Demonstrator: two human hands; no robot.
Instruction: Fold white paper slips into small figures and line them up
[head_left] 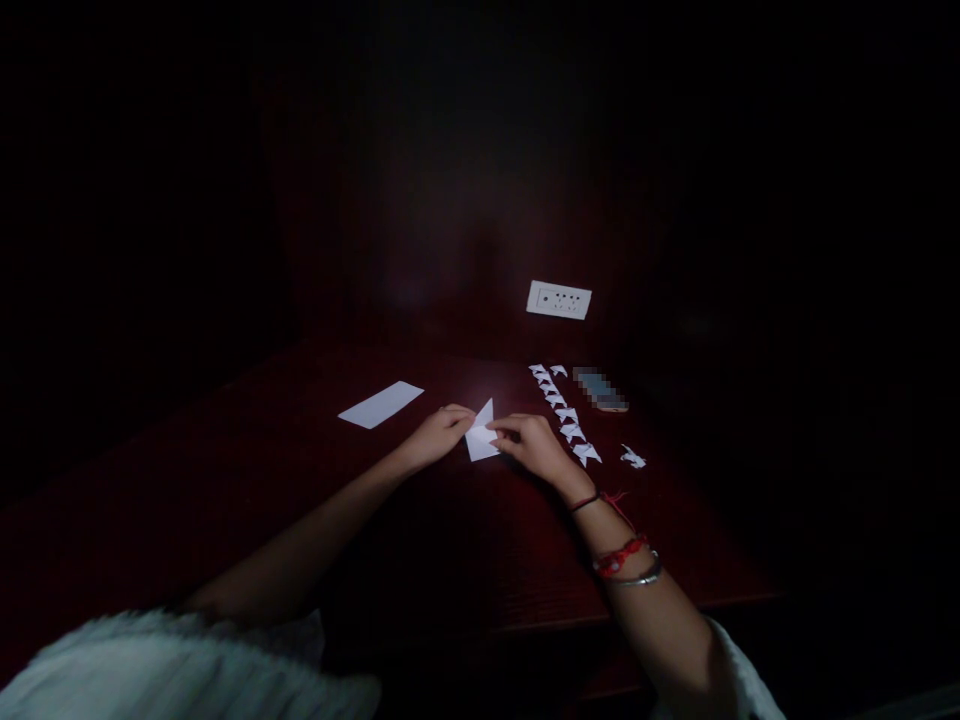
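A small white paper piece (481,436), partly folded with a pointed flap standing up, lies on the dark red table (420,540). My left hand (439,432) pinches its left edge with the fingertips closed. My right hand (529,443) presses and pinches its right side, fingers curled together. Red thread bracelets and a metal bangle circle my right wrist.
A flat white paper strip (381,404) lies to the left. A row of several small folded white paper shapes (566,415) runs to the right, one more (633,458) apart. A phone (600,390) lies beyond them. A white wall socket (559,299) is behind. The surroundings are dark.
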